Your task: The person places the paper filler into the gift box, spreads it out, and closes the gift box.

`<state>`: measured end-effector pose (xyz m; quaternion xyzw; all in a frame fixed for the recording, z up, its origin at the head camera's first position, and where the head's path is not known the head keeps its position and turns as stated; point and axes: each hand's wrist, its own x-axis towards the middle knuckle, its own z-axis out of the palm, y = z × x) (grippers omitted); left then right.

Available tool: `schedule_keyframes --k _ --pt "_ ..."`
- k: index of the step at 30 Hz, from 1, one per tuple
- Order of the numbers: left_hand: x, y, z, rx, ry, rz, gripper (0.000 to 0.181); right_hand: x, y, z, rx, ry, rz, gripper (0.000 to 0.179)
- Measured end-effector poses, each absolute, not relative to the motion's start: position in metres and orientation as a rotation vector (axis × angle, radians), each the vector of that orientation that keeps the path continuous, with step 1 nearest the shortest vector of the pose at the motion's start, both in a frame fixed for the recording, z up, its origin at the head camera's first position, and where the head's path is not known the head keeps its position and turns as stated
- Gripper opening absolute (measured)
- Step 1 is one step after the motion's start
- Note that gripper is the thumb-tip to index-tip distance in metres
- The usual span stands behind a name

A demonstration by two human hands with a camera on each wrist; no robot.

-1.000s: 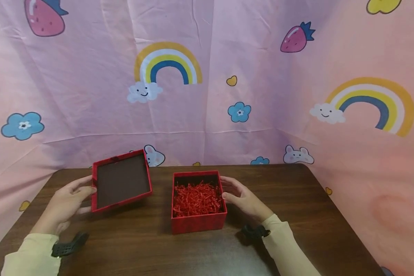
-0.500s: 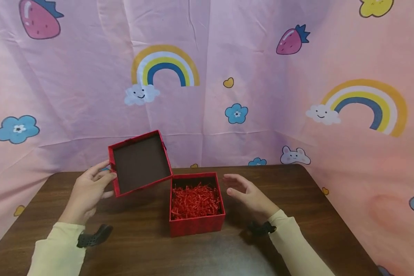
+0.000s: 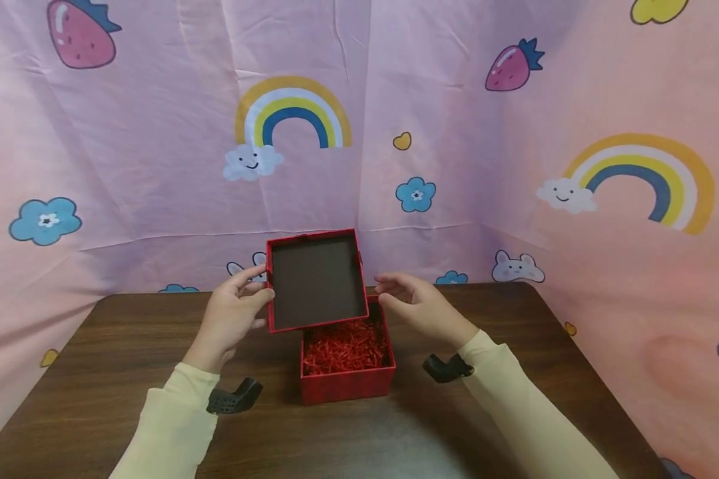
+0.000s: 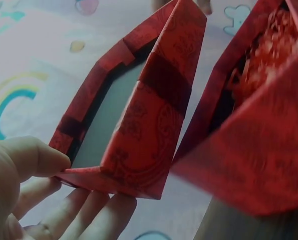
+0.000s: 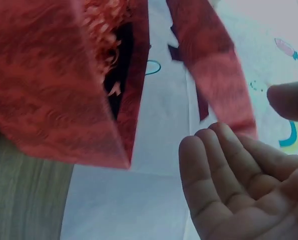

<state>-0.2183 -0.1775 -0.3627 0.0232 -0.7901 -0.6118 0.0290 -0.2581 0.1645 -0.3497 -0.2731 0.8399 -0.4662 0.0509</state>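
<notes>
My left hand (image 3: 230,313) pinches the left side of a red box lid (image 3: 319,281), thumb on the inner rim and fingers behind. The lid is tilted, its dark inside facing me, and in the head view it overlaps the back of the red box (image 3: 347,386). Red paper shreds (image 3: 344,349) fill that box, which stands on the table. In the left wrist view the patterned lid (image 4: 138,120) hangs apart from the box (image 4: 254,140). My right hand (image 3: 422,307) is beside the lid's right edge, fingers extended and thumb apart, holding nothing; the right wrist view shows its fingers (image 5: 224,170) near the lid (image 5: 214,70).
The dark wooden table (image 3: 156,412) has rounded back corners. A pastel cloth (image 3: 431,80) printed with rainbows, strawberries and flowers hangs behind it and along the sides. Black wrist straps (image 3: 236,397) sit over both cream sleeves.
My left hand has carried the lid rightward from the left of the table to above the back of the box. My right hand has let go of the box's side and risen toward the lid.
</notes>
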Motion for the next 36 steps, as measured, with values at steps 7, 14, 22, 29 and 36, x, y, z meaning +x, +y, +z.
schedule_keyframes --k 7,14,22,29,36 --pt "-0.219 -0.151 -0.358 0.055 -2.395 -1.856 0.059 -0.255 0.158 -0.346 -0.739 2.676 -1.39 0.048" --pt "-0.214 -0.134 -0.364 0.003 -2.319 -1.857 0.059 -0.252 0.161 -0.345 -0.757 2.685 -1.439 0.053" --pt "-0.209 -0.129 -0.374 -0.097 -2.259 -1.773 0.05 -0.249 0.165 -0.351 -0.796 2.632 -1.496 0.055" --pt "-0.2 -0.125 -0.378 -0.362 -2.219 -1.758 0.055 -0.249 0.169 -0.364 -0.772 2.416 -1.688 0.064" --pt "-0.196 -0.122 -0.386 -0.478 -2.167 -1.901 0.054 -0.249 0.169 -0.379 -0.912 2.261 -1.741 0.076"
